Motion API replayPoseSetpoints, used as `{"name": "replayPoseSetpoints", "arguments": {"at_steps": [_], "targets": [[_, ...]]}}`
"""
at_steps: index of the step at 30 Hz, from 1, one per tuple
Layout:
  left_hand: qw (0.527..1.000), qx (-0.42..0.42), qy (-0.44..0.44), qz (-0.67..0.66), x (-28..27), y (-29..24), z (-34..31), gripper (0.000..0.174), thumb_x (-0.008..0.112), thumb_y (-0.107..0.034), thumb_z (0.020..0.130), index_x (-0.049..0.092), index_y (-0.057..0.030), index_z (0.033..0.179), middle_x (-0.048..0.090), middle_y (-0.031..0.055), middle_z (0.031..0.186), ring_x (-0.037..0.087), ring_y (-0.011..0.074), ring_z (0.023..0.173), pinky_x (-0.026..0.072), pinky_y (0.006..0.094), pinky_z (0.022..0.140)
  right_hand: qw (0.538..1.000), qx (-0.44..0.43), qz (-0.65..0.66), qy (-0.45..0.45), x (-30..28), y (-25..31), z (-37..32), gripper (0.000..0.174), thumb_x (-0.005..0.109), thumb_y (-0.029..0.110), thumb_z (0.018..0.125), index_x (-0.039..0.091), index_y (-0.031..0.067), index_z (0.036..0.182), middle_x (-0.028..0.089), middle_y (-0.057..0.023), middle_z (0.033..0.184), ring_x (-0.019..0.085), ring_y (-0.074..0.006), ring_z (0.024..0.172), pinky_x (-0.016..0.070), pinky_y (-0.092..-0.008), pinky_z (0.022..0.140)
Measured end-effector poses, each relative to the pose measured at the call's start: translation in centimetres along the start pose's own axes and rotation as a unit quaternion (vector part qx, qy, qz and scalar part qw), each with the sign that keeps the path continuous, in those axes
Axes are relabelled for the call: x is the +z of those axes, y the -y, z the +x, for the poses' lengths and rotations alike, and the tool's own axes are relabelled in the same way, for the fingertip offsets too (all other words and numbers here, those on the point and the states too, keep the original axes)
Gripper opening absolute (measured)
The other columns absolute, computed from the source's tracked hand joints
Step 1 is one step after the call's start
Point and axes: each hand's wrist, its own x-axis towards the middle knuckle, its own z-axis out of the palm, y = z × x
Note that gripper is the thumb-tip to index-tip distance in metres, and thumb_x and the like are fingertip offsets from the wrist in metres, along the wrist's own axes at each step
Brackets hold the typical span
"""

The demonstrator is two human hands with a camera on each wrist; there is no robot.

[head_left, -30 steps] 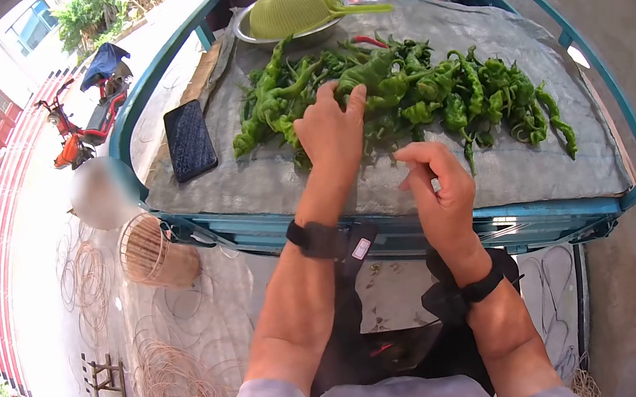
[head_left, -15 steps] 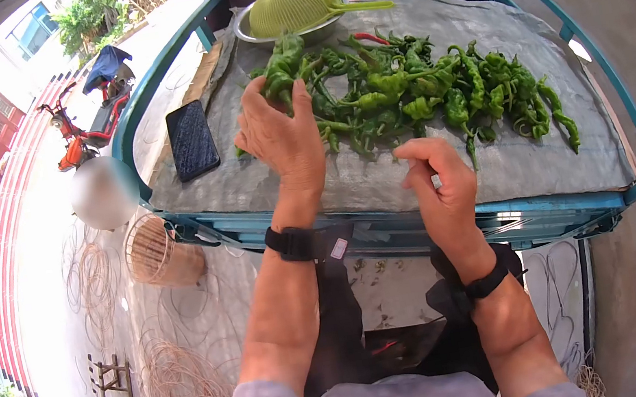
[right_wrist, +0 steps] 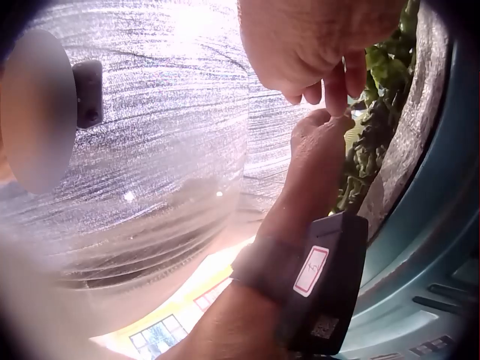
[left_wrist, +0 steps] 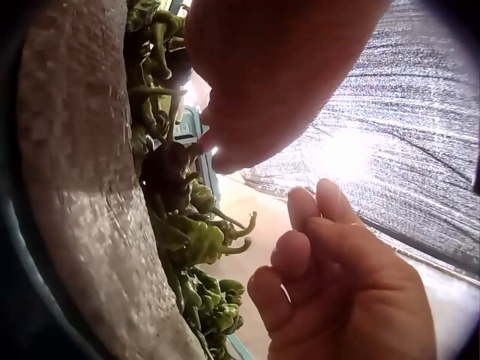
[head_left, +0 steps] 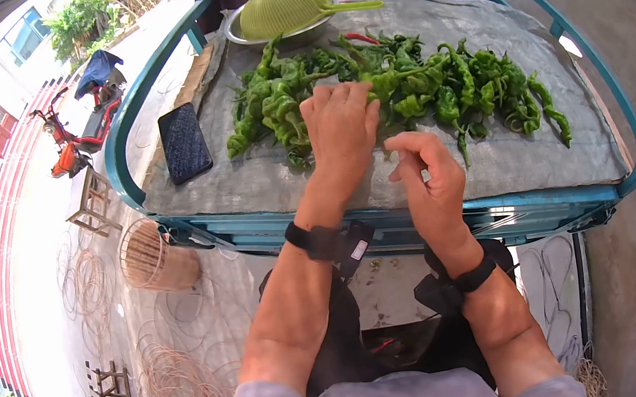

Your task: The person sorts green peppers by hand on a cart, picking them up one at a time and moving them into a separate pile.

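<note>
Green peppers [head_left: 474, 89] lie in a long heap across a grey woven sheet [head_left: 251, 192] on a teal cargo bed. My left hand [head_left: 341, 129] is over the near middle of the heap, its fingers bent down at the peppers; what lies under the fingertips is hidden, and I cannot tell whether they grip a pepper. Nearer me, my right hand [head_left: 437, 181] hovers before the heap, fingers loosely curled, holding nothing. The left wrist view shows its bent fingers [left_wrist: 289, 255] beside pepper stems. A red pepper [head_left: 361, 38] lies at the heap's back.
A yellow-green strainer [head_left: 282, 11] sits on a metal bowl [head_left: 240, 37] behind the heap. Left of the peppers is a dark phone [head_left: 185, 143]. A teal rail [head_left: 147, 101] borders the bed. A wicker basket [head_left: 158, 255] and a wooden stool [head_left: 93, 203] stand on the ground at left.
My left hand swung left with a large green pepper half a second ago, then came back right to the heap's middle, without that pepper. The left pile has grown. My right hand has barely moved.
</note>
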Motion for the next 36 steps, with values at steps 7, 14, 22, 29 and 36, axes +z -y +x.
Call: {"name": "replayPoseSetpoints", "arguments": {"at_steps": [7,14,22,29,36], "targets": [[0.999,0.031,-0.007,0.038,2.9,-1.5,1.1,0.044,0.076,-0.013,0.079,0.068,-0.0168,0.122,0.065,0.0032,0.115,0.054,0.0272,0.109,0.0365,0.0436,0.091,1.000,0.008,0.016,-0.025,-0.8,0.4,0.0,0.028,0.056,-0.015,0.090,0.068,0.0022,0.108,0.066,-0.0075,0.103,0.060,-0.0097,0.070,0.0574,-0.0253,0.062],[0.994,-0.058,0.088,0.030,3.7,-2.7,2.0,0.033,0.076,-0.012,0.078,0.063,-0.0173,0.108,0.063,0.0066,0.104,0.059,0.0278,0.100,0.0375,0.0429,0.087,1.000,0.020,-0.005,-0.013,-1.9,-0.2,0.0,0.027,0.055,-0.015,0.090,0.069,0.0019,0.106,0.066,-0.0082,0.104,0.062,-0.0109,0.073,0.0578,-0.0254,0.062],[0.991,-0.080,-0.101,-0.030,3.6,-1.5,1.9,0.023,0.068,-0.003,0.084,0.060,-0.0104,0.105,0.061,0.0110,0.102,0.061,0.0336,0.095,0.0473,0.0463,0.080,1.000,0.000,-0.004,0.010,-2.2,0.0,0.2,0.025,0.054,-0.013,0.092,0.070,0.0033,0.103,0.068,-0.0096,0.104,0.065,-0.0134,0.075,0.0569,-0.0254,0.061],[0.983,-0.122,-0.128,-0.050,0.9,0.8,1.6,0.016,0.066,-0.003,0.091,0.060,-0.0057,0.105,0.060,0.0130,0.102,0.062,0.0335,0.093,0.0508,0.0424,0.077,1.000,0.005,-0.014,0.020,-2.1,0.5,0.2,0.023,0.055,-0.013,0.092,0.069,0.0027,0.102,0.068,-0.0092,0.103,0.063,-0.0121,0.065,0.0536,-0.0254,0.059],[0.962,-0.177,-0.080,-0.193,-0.6,2.5,0.9,0.009,0.062,-0.005,0.098,0.061,-0.0020,0.106,0.069,0.0107,0.099,0.068,0.0217,0.087,0.0527,0.0340,0.076,0.999,0.009,-0.004,0.038,-1.6,0.5,0.1,0.024,0.054,-0.014,0.091,0.069,0.0023,0.101,0.068,-0.0087,0.102,0.063,-0.0122,0.065,0.0503,-0.0252,0.059]]}}
